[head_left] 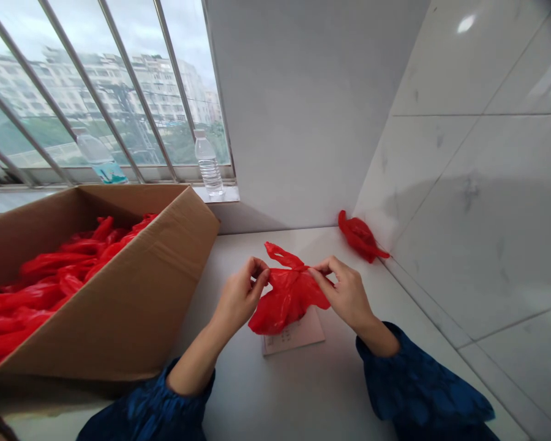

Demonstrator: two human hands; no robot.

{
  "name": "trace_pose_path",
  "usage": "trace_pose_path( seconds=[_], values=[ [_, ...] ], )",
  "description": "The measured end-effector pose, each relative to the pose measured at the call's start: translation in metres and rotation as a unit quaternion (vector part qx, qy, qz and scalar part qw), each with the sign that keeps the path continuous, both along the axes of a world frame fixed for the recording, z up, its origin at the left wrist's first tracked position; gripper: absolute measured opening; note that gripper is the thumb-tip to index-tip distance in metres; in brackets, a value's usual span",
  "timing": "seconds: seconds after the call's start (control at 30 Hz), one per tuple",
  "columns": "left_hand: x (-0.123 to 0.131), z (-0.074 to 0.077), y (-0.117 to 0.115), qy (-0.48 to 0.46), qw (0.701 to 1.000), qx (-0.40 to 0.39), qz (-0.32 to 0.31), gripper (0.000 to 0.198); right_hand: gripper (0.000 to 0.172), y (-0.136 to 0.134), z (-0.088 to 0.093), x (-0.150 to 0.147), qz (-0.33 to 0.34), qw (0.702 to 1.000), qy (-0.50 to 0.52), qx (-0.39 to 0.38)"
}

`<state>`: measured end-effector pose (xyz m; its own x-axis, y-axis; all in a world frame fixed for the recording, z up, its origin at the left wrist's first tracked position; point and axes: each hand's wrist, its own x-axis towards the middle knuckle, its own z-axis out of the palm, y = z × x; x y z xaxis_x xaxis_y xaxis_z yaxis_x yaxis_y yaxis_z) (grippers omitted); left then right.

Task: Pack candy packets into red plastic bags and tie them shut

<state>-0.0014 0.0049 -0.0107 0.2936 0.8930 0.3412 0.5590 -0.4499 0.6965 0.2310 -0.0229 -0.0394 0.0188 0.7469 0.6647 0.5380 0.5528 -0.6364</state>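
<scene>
Between my two hands is a red plastic bag [287, 297], gathered at its top, with a loose loop standing up behind the gathered part. My left hand [245, 288] pinches the bag's left side between thumb and fingers. On the other side my right hand [345, 291] pinches it near the gather. Whether the gather is a tied knot I cannot tell. Under the bag lies a flat pale booklet [298, 340] with small print, partly covered by the red plastic.
A large open cardboard box [133, 300] full of red plastic bundles [41, 294] stands at left. Another twisted red bag [360, 236] lies in the far right corner. Two plastic bottles, one clear [208, 162] and one labelled [101, 158], stand by the barred window. Tiled wall [487, 233] borders the right side.
</scene>
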Motion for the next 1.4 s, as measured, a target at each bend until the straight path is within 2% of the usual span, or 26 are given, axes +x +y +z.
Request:
trace_pose_path(
  seconds=[0.1, 0.17, 0.3, 0.43, 0.53, 0.63, 0.7, 0.73, 0.83, 0.9, 0.93, 0.97, 1.03, 1.07, 1.13, 1.2, 1.23, 1.3, 1.37, 1.4],
  values=[
    [0.003, 0.003, -0.007, 0.009, 0.997, 0.056, 0.06, 0.017, 0.015, 0.0, -0.002, -0.003, -0.027, 0.999, 0.017, -0.008],
    [0.008, 0.004, -0.014, 0.016, 0.991, 0.111, 0.07, 0.016, 0.015, -0.002, -0.003, -0.007, -0.033, 0.999, 0.012, -0.011],
    [0.019, 0.0, -0.026, 0.113, 0.981, 0.157, -0.006, 0.018, 0.016, -0.006, -0.004, -0.014, -0.016, 1.0, -0.022, 0.012],
    [0.019, -0.005, -0.026, 0.173, 0.969, 0.172, -0.028, 0.009, 0.012, -0.008, -0.003, -0.013, -0.025, 0.992, -0.119, 0.035],
    [0.008, 0.001, -0.019, 0.146, 0.971, 0.187, -0.005, 0.01, 0.015, -0.003, -0.002, -0.001, -0.087, 0.987, -0.131, 0.027],
    [-0.007, 0.011, -0.009, 0.077, 0.975, 0.192, 0.082, 0.006, 0.018, 0.004, 0.0, 0.016, -0.156, 0.985, -0.068, -0.006],
    [-0.013, 0.015, -0.005, 0.021, 0.974, 0.188, 0.125, 0.005, 0.02, 0.005, 0.002, 0.022, -0.156, 0.987, -0.029, -0.03],
    [-0.013, 0.016, -0.005, -0.006, 0.975, 0.185, 0.122, 0.008, 0.021, 0.005, 0.004, 0.023, -0.144, 0.989, -0.017, -0.039],
    [-0.007, 0.016, -0.012, -0.034, 0.987, 0.155, 0.034, 0.042, 0.024, -0.001, 0.009, 0.018, -0.084, 0.995, 0.007, -0.052],
    [-0.002, 0.017, -0.019, 0.015, 0.99, 0.138, -0.026, 0.066, 0.025, -0.003, 0.011, 0.014, -0.05, 0.997, 0.019, -0.058],
    [0.0, 0.019, -0.022, 0.056, 0.987, 0.139, -0.05, 0.068, 0.026, -0.004, 0.011, 0.014, -0.043, 0.997, 0.02, -0.06],
    [0.001, 0.021, -0.025, 0.094, 0.982, 0.148, -0.07, 0.062, 0.026, -0.003, 0.012, 0.016, -0.047, 0.997, 0.016, -0.059],
    [-0.001, 0.028, -0.028, 0.135, 0.97, 0.175, -0.1, 0.033, 0.025, -0.002, 0.012, 0.023, -0.097, 0.994, -0.01, -0.041],
    [-0.003, 0.032, -0.03, 0.13, 0.968, 0.183, -0.109, 0.023, 0.022, -0.001, 0.013, 0.027, -0.137, 0.99, -0.028, -0.022],
    [-0.008, 0.041, -0.033, 0.085, 0.974, 0.178, -0.113, 0.017, 0.014, -0.004, 0.017, 0.034, -0.214, 0.974, -0.062, 0.033],
    [-0.01, 0.048, -0.038, 0.04, 0.978, 0.157, -0.131, 0.013, 0.012, -0.014, 0.023, 0.032, -0.231, 0.965, -0.074, 0.098],
    [-0.011, 0.05, -0.041, 0.024, 0.978, 0.143, -0.152, 0.013, 0.011, -0.021, 0.025, 0.028, -0.204, 0.968, -0.071, 0.13],
    [-0.01, 0.053, -0.046, 0.009, 0.973, 0.107, -0.207, 0.014, 0.006, -0.034, 0.028, 0.015, -0.078, 0.98, -0.075, 0.167],
    [-0.009, 0.054, -0.05, 0.007, 0.966, 0.054, -0.252, 0.019, 0.012, -0.04, 0.025, -0.001, 0.085, 0.981, -0.132, 0.118],
    [-0.009, 0.054, -0.051, 0.012, 0.963, 0.025, -0.269, 0.023, 0.017, -0.04, 0.021, -0.009, 0.132, 0.975, -0.167, 0.067]
  ],
)
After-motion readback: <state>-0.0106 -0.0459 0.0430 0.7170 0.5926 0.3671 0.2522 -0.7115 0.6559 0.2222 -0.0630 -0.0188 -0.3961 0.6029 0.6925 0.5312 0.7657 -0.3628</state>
